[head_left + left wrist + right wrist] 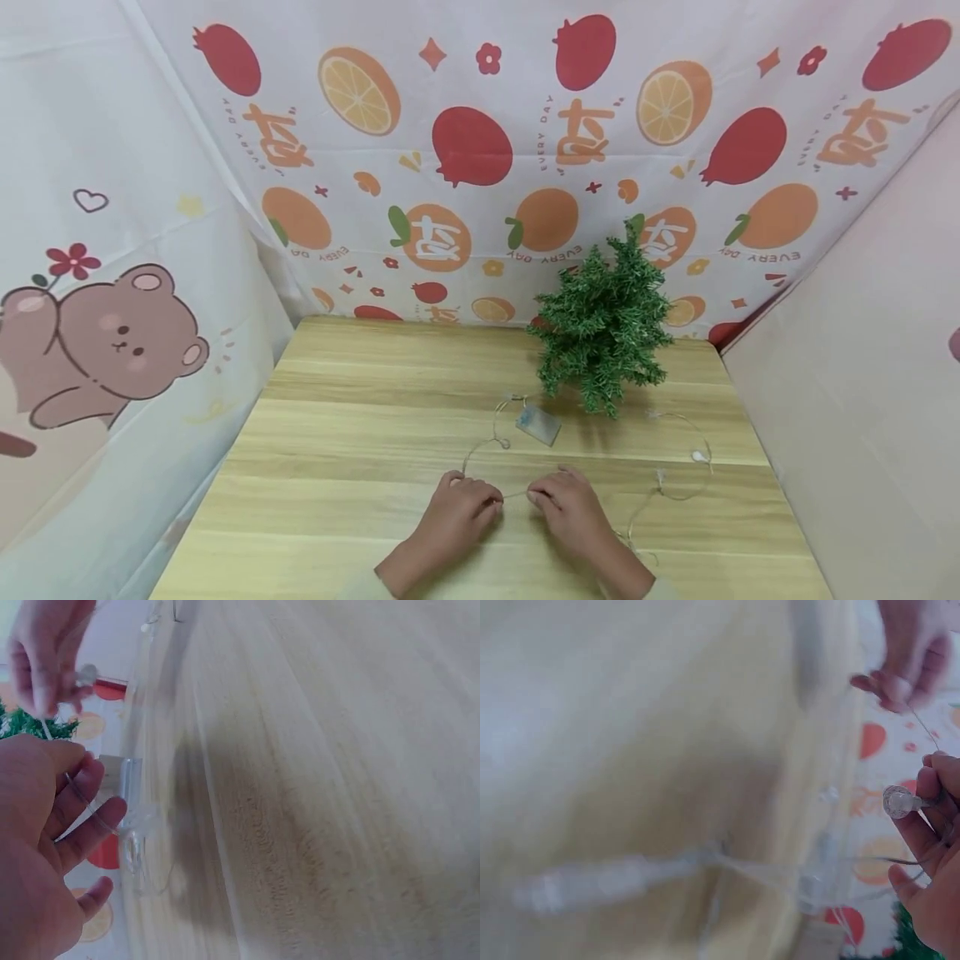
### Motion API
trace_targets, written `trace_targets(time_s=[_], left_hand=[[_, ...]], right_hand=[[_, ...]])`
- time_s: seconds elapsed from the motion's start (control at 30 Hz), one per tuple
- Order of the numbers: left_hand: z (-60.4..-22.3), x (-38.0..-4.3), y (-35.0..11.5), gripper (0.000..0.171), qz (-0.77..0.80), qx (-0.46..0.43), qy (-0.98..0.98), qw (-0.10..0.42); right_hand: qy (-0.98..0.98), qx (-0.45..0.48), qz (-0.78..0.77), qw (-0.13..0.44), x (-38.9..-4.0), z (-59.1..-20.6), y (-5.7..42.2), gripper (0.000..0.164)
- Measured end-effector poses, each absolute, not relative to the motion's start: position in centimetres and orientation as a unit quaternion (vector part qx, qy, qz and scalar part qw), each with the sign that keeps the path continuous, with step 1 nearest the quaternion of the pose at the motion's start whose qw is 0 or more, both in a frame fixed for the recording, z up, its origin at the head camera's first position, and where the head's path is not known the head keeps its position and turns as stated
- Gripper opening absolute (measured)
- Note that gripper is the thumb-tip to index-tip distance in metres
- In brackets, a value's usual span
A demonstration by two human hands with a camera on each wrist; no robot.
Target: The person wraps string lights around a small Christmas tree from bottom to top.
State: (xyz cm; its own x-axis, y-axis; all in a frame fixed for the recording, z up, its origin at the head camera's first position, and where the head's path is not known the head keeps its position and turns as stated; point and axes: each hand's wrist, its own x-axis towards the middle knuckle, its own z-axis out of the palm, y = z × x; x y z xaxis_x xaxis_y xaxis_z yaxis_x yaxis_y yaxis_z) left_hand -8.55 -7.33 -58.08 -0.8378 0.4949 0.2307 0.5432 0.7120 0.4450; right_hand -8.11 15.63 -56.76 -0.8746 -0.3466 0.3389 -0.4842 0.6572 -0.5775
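Note:
A thin wire string of lights (516, 496) runs taut between my two hands, low over the table. My left hand (461, 515) pinches it between thumb and index finger, the other fingers loosely spread in the left wrist view. A short way to the right, my right hand (576, 510) pinches the same wire. By its fingers, the right wrist view shows a clear round bulb (898, 802). From the left hand the wire curves back to a flat, pale box (538, 425) on the table. Beyond the right hand, more loose wire with small clear bulbs (700, 457) lies in curves.
A small green artificial tree (603, 321) stands at the back right of the wooden table (337, 433), behind the box. Fruit-printed cloth (472, 146) hangs along the back edge. A bear-printed cloth (142, 333) hangs at the left, and a pale panel (847, 375) borders the right.

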Motion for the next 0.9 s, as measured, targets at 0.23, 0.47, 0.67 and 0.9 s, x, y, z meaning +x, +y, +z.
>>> trace_targets(time_s=[0.23, 0.47, 0.67, 0.9], left_hand=[[-58.2, -9.4, -7.8, 0.010, -0.280, -0.264, -0.922, 0.041], [-58.4, -10.0, -7.4, 0.034, -0.275, -0.262, -0.917, 0.120], [-58.7, -10.0, -6.9, 0.025, -0.298, -0.249, -0.901, 0.194], [-58.3, -10.6, -6.8, 0.026, -0.312, -0.241, -0.894, 0.212]], right_hand=[[-0.897, 0.110, 0.428, 0.024, -8.0, -53.9, 17.7, 0.010], [-0.888, 0.081, 0.453, 0.027, -7.9, -52.8, 18.4, 0.016], [-0.887, 0.079, 0.453, 0.043, -7.9, -52.3, 18.6, 0.017], [-0.885, 0.071, 0.456, 0.067, -8.0, -51.1, 19.3, 0.013]])
